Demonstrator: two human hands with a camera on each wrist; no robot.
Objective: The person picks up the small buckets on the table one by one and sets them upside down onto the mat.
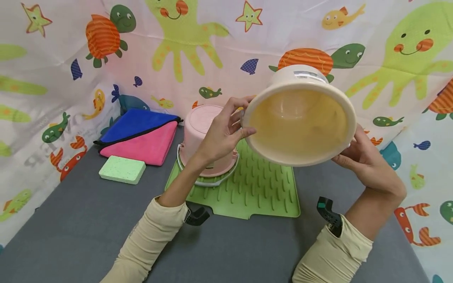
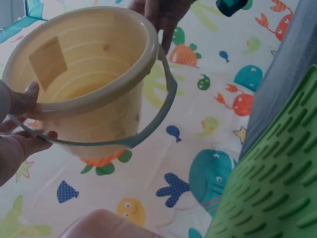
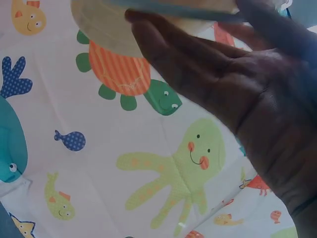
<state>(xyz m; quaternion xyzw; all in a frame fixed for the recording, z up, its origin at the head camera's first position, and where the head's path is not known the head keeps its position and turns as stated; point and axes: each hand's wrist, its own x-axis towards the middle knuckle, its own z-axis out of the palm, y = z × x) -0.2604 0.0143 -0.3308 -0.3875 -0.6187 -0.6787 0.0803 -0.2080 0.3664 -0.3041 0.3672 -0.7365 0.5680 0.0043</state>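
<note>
Both hands hold a cream-yellow bucket (image 1: 297, 122) in the air above the right side of a green ribbed mat, its mouth tilted toward the head camera. The left hand (image 1: 223, 133) grips the left of the rim, thumb at the edge and fingers behind. At the right of the rim is the right hand (image 1: 366, 163), its thumb below the edge; the bucket partly hides its fingers. In the left wrist view, the bucket's grey handle (image 2: 163, 106) hangs around its outside. The right wrist view shows the right hand (image 3: 237, 89) at the bucket (image 3: 99, 22), partly cut off.
An upside-down pink bucket (image 1: 201, 120) stands on the green ribbed mat (image 1: 262, 188), its pale handle around its base. Left of it lie a blue cloth (image 1: 138, 124), a pink cloth (image 1: 141, 145) and a light green sponge (image 1: 122, 169). A printed curtain (image 1: 219, 47) surrounds the grey table (image 1: 92, 220).
</note>
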